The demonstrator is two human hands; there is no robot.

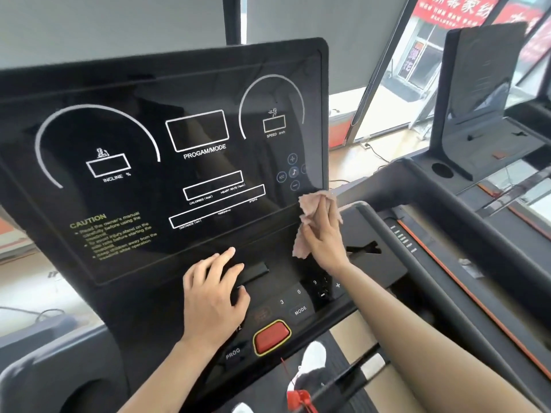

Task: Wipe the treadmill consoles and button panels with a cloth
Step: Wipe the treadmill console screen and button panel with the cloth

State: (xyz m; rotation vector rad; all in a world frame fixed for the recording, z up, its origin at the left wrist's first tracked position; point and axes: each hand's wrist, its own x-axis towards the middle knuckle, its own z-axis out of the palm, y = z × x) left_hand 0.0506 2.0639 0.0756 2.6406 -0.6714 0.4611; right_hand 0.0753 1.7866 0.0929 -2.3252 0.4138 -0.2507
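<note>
- Red clip [301, 397]: bottom edge, on a thin red cord, just beside a white shoe [313, 356].
- Red button [272, 336]: yellow rim, low on the button panel [298, 299], between the PROG and MODE keys.
- Left hand [213, 290]: lies palm down on the ledge above the button panel, fingers straight and spread wide, holds nothing; thumb near a dark slot.
- Right hand [323, 234]: reaches up from the right, back to the camera, fingers close together and nearly straight, presses the cloth against the console; thumb hidden.
- Cloth [310, 204]: pinkish, crumpled, at the lower right corner of the console [167, 162]; sticks out above the fingertips and droops below the palm.
- Console: black and glossy, tilted back, screen dark; white INCLINE, PROGAM/MODE and SPEED marks, yellow CAUTION text lower left, round music keys just above the cloth.
- Second treadmill [483, 93]: to the right, well apart, own black console, round cup hole [442, 169] at its base.
- Farthest: windows with red banners [459, 8] outside.
</note>
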